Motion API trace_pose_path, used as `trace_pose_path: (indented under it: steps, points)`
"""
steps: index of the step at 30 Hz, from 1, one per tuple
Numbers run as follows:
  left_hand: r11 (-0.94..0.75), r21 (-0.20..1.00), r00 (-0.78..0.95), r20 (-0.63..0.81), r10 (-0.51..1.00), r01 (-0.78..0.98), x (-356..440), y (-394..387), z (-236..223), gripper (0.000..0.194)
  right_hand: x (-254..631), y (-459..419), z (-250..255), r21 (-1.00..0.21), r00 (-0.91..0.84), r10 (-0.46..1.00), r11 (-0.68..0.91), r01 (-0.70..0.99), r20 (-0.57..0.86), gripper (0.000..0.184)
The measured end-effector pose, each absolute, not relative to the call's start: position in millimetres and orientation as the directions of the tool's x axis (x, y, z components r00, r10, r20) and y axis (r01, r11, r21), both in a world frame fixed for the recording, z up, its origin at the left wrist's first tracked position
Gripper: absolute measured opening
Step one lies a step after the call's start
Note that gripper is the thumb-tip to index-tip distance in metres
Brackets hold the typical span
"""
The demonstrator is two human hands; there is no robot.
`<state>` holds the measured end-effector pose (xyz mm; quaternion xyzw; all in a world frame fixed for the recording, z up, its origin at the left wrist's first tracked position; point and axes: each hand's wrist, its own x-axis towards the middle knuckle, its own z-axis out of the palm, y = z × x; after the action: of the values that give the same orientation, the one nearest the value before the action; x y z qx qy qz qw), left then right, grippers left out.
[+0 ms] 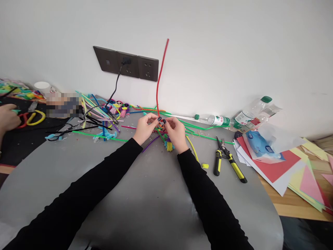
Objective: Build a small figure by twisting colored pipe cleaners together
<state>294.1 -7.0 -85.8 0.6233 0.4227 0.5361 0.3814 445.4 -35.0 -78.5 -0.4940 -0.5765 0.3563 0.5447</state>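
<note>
A long red pipe cleaner [161, 69] rises almost straight up from between my two hands, its lower end hidden by the fingertips. My left hand [148, 125] pinches it between thumb and finger. Close against it, my right hand [175, 131] is also closed in a pinch at the same end of the red pipe cleaner. Under the right hand lies a small yellow and blue fuzzy piece [169, 144]. Green pipe cleaners [205, 125] and a purple one [151, 143] lie on the grey table around my hands.
Yellow-handled pliers [227, 158] lie spread open at the right. Beyond them are plastic bottles [243, 119], a tissue pack [262, 144] and coloured paper [281, 166]. Left of me are fuzzy dolls [117, 107], a black power cord [116, 86], scissors [32, 118] and another person's hand [9, 119].
</note>
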Motion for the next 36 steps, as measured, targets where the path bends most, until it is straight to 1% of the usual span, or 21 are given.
trace_pose_path:
  steps: [4,7,10,17,23,26,29,32,34,36]
  points:
    - [-0.383,0.911,0.079,0.375,0.924,0.156,294,-8,-85,0.039,446,-37,-77,-0.919,0.093,0.944,0.281,0.275,0.316,0.015]
    - [-0.388,0.901,0.098,0.376,0.922,0.195,294,-7,-86,0.042,447,-38,-76,-0.876,0.098,0.922,0.316,0.364,0.374,0.015]
    - [-0.398,0.891,0.115,0.381,0.917,0.219,293,-7,-87,0.041,448,-40,-74,-0.833,0.085,0.905,0.344,0.432,0.418,0.015]
    - [-0.418,0.879,0.129,0.399,0.908,0.230,293,-5,-88,0.033,449,-40,-76,-0.785,0.033,0.891,0.381,0.489,0.454,0.015]
    - [-0.413,0.883,0.148,0.388,0.910,0.225,292,-3,-90,0.033,447,-40,-78,-0.759,0.000,0.877,0.415,0.501,0.480,0.017]
    - [-0.408,0.886,0.148,0.383,0.912,0.220,291,-3,-89,0.035,447,-41,-77,-0.797,0.025,0.890,0.395,0.457,0.455,0.018]
    - [-0.418,0.876,0.172,0.385,0.907,0.242,291,-3,-86,0.035,448,-38,-75,-0.895,0.078,0.926,0.331,0.299,0.369,0.022]
    - [-0.448,0.850,0.289,0.370,0.883,0.278,291,-5,-83,0.035,453,-34,-72,-0.948,0.106,0.948,0.286,0.141,0.301,0.034]
    - [-0.466,0.832,0.369,0.348,0.862,0.302,292,-7,-82,0.033,457,-31,-71,-0.958,0.107,0.954,0.272,0.093,0.281,0.039]
    - [-0.477,0.819,0.409,0.334,0.849,0.319,293,-8,-83,0.030,461,-29,-71,-0.964,0.090,0.960,0.260,0.062,0.264,0.039]
